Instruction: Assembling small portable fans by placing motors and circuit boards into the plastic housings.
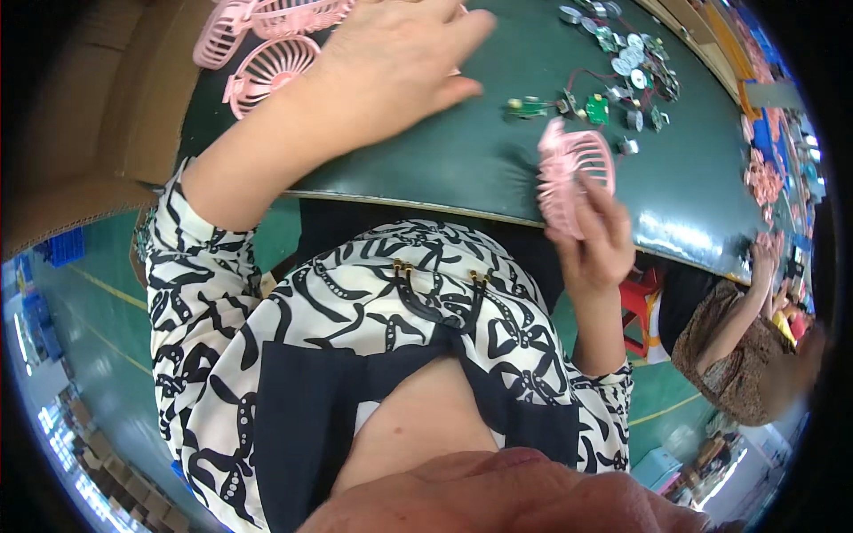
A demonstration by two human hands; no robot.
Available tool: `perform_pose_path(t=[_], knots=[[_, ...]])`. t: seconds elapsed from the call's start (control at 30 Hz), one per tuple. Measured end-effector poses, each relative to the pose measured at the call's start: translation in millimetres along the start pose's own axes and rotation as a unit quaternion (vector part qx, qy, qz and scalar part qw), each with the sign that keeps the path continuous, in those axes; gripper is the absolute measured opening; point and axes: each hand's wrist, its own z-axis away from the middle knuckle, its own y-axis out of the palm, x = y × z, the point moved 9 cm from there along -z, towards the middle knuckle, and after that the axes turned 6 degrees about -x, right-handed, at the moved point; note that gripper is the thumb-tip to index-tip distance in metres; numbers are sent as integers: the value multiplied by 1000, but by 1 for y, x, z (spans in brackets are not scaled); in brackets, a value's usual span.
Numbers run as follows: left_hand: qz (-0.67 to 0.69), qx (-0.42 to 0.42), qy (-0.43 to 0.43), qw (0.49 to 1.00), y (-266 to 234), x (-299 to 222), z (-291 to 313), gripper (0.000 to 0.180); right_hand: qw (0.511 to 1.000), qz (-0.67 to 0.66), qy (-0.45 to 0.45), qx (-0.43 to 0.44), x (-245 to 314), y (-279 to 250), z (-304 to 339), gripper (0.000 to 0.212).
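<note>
My right hand (600,235) is closed around a pink plastic fan guard (562,182) with slatted ribs, held tilted at the table's near edge. My left hand (400,67) is stretched over the far left part of the table, thumb and fingers apart. Slivers of pink plastic show beside its fingers; whether it touches them is hidden. Next to my left forearm lies a round pink fan guard (274,73) with radial ribs. Behind that are more slatted pink housings (298,16), partly cut off by the frame's upper edge.
Small motors with wires (633,62) and green circuit boards (597,109) lie loosely on the dark green table (400,182). A cardboard box (133,98) stands at the left. Another person (733,346) sits at the right beside a red stool (638,306); pink parts (762,182) lie near them.
</note>
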Motion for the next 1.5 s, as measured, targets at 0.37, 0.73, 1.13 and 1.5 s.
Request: perform_pose_path(t=[0.37, 0.73, 1.13, 1.5], knots=[[169, -278, 260, 909, -25, -2, 17, 33, 930, 261, 218, -139, -122, -89, 14, 27], [-7, -183, 60, 981, -42, 30, 4, 14, 977, 195, 88, -21, -59, -11, -35, 33], [-30, -247, 208, 946, -30, 3, 12, 18, 974, 174, 125, -73, -54, -21, -24, 17], [179, -92, 159, 966, 18, -9, 19, 19, 976, 161, 147, -8, -42, -10, -19, 21]])
